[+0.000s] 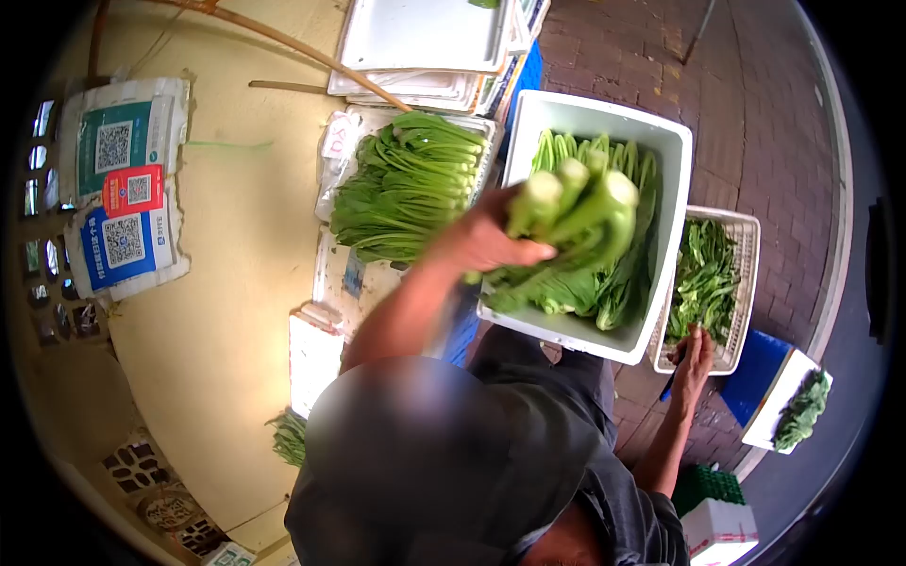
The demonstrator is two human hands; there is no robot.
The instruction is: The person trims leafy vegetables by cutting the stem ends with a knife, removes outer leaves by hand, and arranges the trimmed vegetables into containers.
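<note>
My left hand [486, 236] grips a bunch of leafy greens [590, 212] with thick pale stem ends, held over the white foam box [677, 236]. More greens [609, 292] lie inside that box. Lower at the right, my right hand [694, 363] is closed around a small dark blue object [668, 389] that I cannot make out. It is beside the near edge of a beige slatted crate [746, 292], which holds loose leafy greens [703, 274].
Rows of long-stemmed greens [415, 184] fill a tray left of the foam box. White foam trays [425, 38] are stacked beyond. Printed code signs [123, 189] hang on the wall at far left. A white box [781, 401] with greens stands at the right.
</note>
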